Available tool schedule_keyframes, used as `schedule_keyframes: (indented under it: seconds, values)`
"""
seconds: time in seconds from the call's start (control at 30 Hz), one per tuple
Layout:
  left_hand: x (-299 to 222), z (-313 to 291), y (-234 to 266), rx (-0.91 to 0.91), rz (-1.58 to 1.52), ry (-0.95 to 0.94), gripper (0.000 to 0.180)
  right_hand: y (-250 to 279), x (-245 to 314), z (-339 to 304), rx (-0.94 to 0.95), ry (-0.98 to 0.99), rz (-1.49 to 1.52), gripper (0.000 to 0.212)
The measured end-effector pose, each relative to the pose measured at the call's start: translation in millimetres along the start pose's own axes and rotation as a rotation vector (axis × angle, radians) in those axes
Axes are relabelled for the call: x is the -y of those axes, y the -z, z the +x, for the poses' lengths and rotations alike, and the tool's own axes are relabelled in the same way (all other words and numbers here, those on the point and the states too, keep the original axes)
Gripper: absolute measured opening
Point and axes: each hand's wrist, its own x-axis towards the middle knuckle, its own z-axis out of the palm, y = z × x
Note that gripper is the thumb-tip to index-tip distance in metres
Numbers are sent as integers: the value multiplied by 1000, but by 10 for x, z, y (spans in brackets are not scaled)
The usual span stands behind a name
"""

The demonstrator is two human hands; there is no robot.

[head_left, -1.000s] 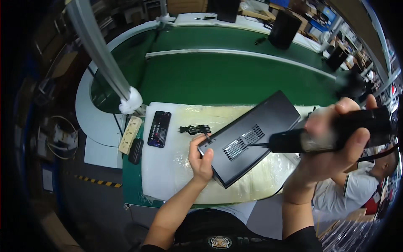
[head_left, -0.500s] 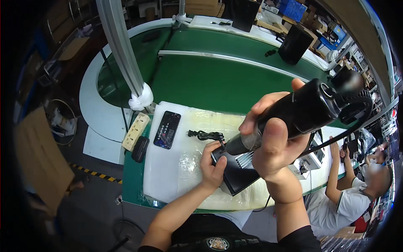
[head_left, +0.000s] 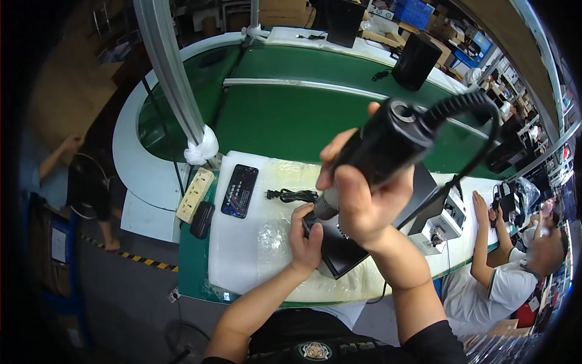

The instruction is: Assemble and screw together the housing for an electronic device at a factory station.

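My right hand (head_left: 373,209) is wrapped round a black corded electric screwdriver (head_left: 388,145), held tilted. Its coiled cable runs from the top end down to the right. The tool's lower end meets the left part of a black box-shaped case (head_left: 342,252), close to my left fingers; the tip itself is hidden. With fingers on the side and thumb on top, my left hand (head_left: 306,242) grips the case's left corner. Hand and tool cover part of the case. Just beyond my left hand lies a bundled black power cord (head_left: 294,196) with a plug.
Left on the padded bench lie a phone (head_left: 240,191), a cream power strip (head_left: 195,195) and a small black object (head_left: 202,219). A silver-white device (head_left: 439,229) stands right, near a co-worker (head_left: 494,288). Beyond runs a green belt (head_left: 303,115). Another person (head_left: 57,170) is far left.
My right hand and the screwdriver have moved left, bringing the tool's lower end closer to my left fingers. My left hand stays on the case. A person has come into view at far left.
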Motion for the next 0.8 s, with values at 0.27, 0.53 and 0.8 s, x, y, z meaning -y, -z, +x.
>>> schedule_keyframes:
  seconds: [0.27, 0.53, 0.8]
  values:
    - [143, 59, 110, -126, 296, 87, 47, 747, 634, 160, -270, 82, 99, 56]
    - [617, 537, 82, -355, 56, 362, 54, 1798, 756, -743, -632, -259, 32, 45]
    - [-26, 935, -638, -360, -795, 697, 47, 2327, 442, -1896, -857, -668, 41, 33]
